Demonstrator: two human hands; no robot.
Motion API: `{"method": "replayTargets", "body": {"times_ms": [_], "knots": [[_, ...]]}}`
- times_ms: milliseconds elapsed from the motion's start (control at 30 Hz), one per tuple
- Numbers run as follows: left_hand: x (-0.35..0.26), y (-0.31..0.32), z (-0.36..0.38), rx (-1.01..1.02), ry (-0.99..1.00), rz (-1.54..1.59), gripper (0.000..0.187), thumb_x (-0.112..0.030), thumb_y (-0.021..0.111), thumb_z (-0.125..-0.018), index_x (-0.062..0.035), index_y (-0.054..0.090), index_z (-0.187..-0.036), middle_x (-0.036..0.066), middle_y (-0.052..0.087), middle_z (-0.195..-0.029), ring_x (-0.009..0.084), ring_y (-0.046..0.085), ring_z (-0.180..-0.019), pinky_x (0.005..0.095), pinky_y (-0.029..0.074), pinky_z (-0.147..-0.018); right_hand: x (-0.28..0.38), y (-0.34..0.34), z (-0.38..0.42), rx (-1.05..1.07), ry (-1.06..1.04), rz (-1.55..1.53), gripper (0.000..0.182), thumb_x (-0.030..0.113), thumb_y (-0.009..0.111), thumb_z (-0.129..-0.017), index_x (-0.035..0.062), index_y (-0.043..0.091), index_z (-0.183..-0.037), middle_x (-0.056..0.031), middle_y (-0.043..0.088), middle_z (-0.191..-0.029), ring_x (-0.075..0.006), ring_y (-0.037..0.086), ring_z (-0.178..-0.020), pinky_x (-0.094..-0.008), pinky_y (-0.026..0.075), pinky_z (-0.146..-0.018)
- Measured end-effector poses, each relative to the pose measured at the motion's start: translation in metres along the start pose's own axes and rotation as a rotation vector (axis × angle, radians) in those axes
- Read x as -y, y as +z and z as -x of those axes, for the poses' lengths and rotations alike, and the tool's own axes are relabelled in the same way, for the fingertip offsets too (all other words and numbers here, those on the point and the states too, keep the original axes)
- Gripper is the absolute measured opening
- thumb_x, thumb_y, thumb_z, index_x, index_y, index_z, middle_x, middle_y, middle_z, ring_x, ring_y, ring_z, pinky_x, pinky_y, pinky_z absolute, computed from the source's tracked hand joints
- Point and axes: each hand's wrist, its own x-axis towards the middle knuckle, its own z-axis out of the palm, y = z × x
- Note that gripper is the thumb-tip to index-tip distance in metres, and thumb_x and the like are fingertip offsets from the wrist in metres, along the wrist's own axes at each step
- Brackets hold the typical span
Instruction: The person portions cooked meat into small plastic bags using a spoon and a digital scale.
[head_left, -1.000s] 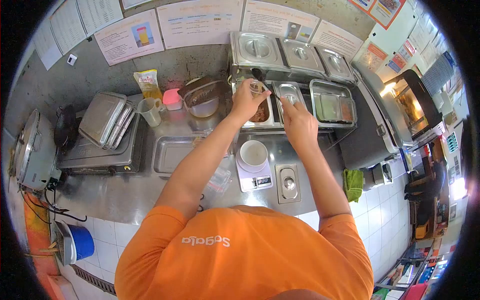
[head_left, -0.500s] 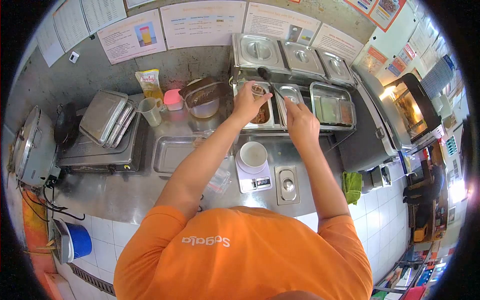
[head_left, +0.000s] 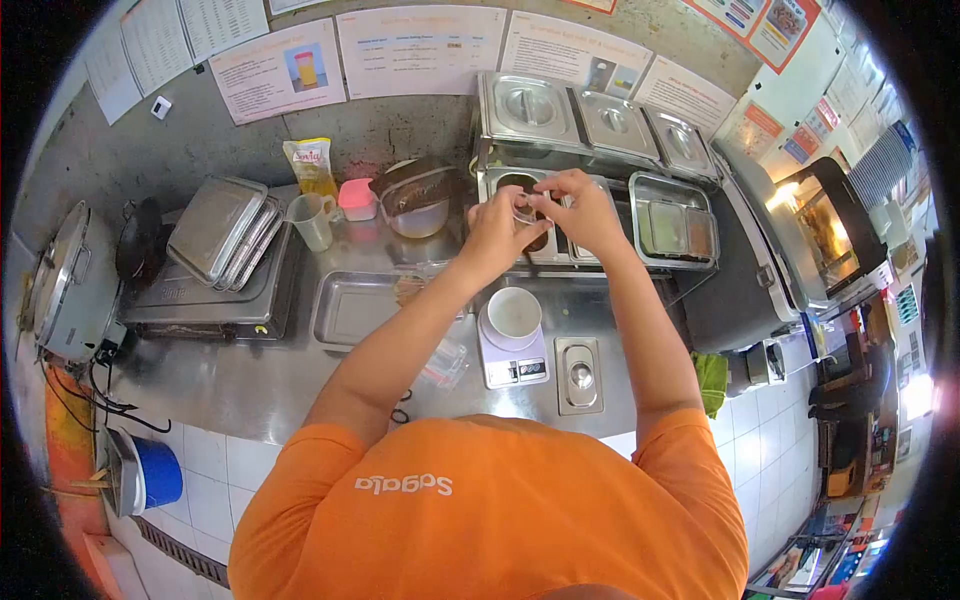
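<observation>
Above an open steel food pan [head_left: 497, 180], my left hand [head_left: 497, 228] grips a small clear cup [head_left: 524, 206] from its left side. My right hand [head_left: 582, 212] reaches in from the right, its fingers closed at the rim of the same cup. A dark utensil handle shows just below the hands, partly covered by them. Nearer my body, a white bowl [head_left: 514, 312] stands on a white kitchen scale [head_left: 516, 363].
Lidded pans [head_left: 525, 103] line the back. To the right are an open tray [head_left: 672, 218] and a small lidded pan [head_left: 578, 375]. A shallow tray [head_left: 350, 310], a measuring jug [head_left: 311, 222], a pot [head_left: 418, 205] and a stove [head_left: 210, 305] stand left.
My right hand has let go of the spoon handle and moved left and up to the cup. Both hands now meet at the cup. The view has shifted slightly.
</observation>
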Motion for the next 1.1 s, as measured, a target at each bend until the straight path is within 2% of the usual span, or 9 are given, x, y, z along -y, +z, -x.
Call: {"method": "replayTargets", "body": {"times_ms": [100, 267, 600, 633, 700, 833, 933, 1033, 1100], "knots": [[-0.020, -0.013, 0.011, 0.024, 0.076, -0.119, 0.057, -0.031, 0.074, -0.076, 0.0017, 0.048, -0.115, 0.016, 0.064, -0.101, 0.0315, 0.061, -0.096, 0.0429, 0.041, -0.087, 0.004, 0.003, 0.001, 0.019, -0.054, 0.045, 0.021, 0.022, 0.075, -0.072, 0.0078, 0.071, -0.087, -0.0114, 0.063, -0.102, -0.0268, 0.061, -0.092, -0.0348, 0.048, -0.078], [-0.028, -0.015, 0.019, 0.046, 0.052, -0.074, 0.057, -0.029, 0.075, -0.075, 0.0003, 0.049, -0.116, 0.015, 0.064, -0.101, 0.0306, 0.061, -0.097, 0.0432, 0.039, -0.088, 0.012, -0.001, 0.005, 0.090, -0.052, 0.062, 0.016, 0.020, 0.074, -0.071, 0.0081, 0.071, -0.082, -0.0116, 0.062, -0.106, -0.0282, 0.060, -0.097, -0.0348, 0.047, -0.083], [-0.021, -0.007, 0.024, 0.029, 0.081, -0.019, 0.059, -0.029, 0.076, -0.076, 0.0041, 0.047, -0.115, 0.014, 0.065, -0.098, 0.0257, 0.064, -0.091, 0.0379, 0.047, -0.080, 0.035, -0.017, 0.018, 0.067, -0.096, 0.026, 0.014, 0.015, 0.069, -0.073, 0.0076, 0.073, -0.084, -0.0152, 0.061, -0.106, -0.0315, 0.060, -0.094, -0.0378, 0.048, -0.082], [-0.019, -0.005, 0.025, 0.029, 0.079, -0.020, 0.059, -0.029, 0.076, -0.076, 0.0041, 0.047, -0.115, 0.014, 0.065, -0.098, 0.0257, 0.064, -0.091, 0.0379, 0.047, -0.080, 0.034, -0.015, 0.021, 0.080, -0.110, 0.033, 0.015, 0.015, 0.068, -0.074, 0.0070, 0.073, -0.086, -0.0154, 0.061, -0.107, -0.0322, 0.061, -0.094, -0.0381, 0.048, -0.082], [-0.016, -0.003, 0.028, 0.009, 0.027, 0.059, 0.058, -0.035, 0.075, -0.074, -0.0029, 0.048, -0.114, 0.010, 0.064, -0.097, 0.0268, 0.061, -0.093, 0.0427, 0.038, -0.085, 0.034, -0.015, 0.024, 0.093, -0.123, 0.039, 0.016, 0.014, 0.067, -0.075, 0.0063, 0.072, -0.088, -0.0156, 0.060, -0.108, -0.0330, 0.061, -0.093, -0.0384, 0.048, -0.082], [-0.019, -0.003, 0.034, -0.002, 0.043, 0.057, 0.058, -0.035, 0.075, -0.075, -0.0022, 0.048, -0.115, 0.010, 0.064, -0.097, 0.0277, 0.062, -0.091, 0.0426, 0.040, -0.083, 0.040, -0.018, 0.031, 0.063, -0.171, 0.093, 0.018, 0.015, 0.065, -0.077, 0.0036, 0.070, -0.090, -0.0162, 0.060, -0.109, -0.0343, 0.060, -0.094, -0.0389, 0.048, -0.082], [-0.024, -0.002, 0.038, 0.009, 0.085, 0.095, 0.058, -0.036, 0.074, -0.076, -0.0016, 0.047, -0.115, 0.012, 0.064, -0.096, 0.0271, 0.063, -0.086, 0.0397, 0.045, -0.076, 0.037, -0.016, 0.036, 0.034, -0.159, 0.070, 0.019, 0.016, 0.065, -0.078, 0.0032, 0.070, -0.090, -0.0165, 0.060, -0.108, -0.0340, 0.060, -0.095, -0.0384, 0.048, -0.082], [-0.031, 0.001, 0.047, 0.032, 0.022, 0.201, 0.059, -0.039, 0.073, -0.078, -0.0009, 0.047, -0.115, 0.012, 0.064, -0.093, 0.0244, 0.064, -0.082, 0.0363, 0.048, -0.068, 0.038, -0.021, 0.041, -0.023, -0.127, 0.013, 0.018, 0.015, 0.065, -0.078, 0.0035, 0.070, -0.091, -0.0163, 0.061, -0.106, -0.0326, 0.060, -0.097, -0.0378, 0.048, -0.081], [-0.028, 0.006, 0.058, 0.239, -0.378, 0.562, 0.059, -0.040, 0.073, -0.079, 0.0003, 0.047, -0.114, 0.011, 0.062, -0.093, 0.0203, 0.063, -0.080, 0.0330, 0.050, -0.065, 0.038, -0.026, 0.050, -0.051, -0.101, -0.010, 0.018, 0.015, 0.066, -0.079, 0.0036, 0.070, -0.092, -0.0161, 0.062, -0.104, -0.0316, 0.060, -0.097, -0.0374, 0.048, -0.081]]}}
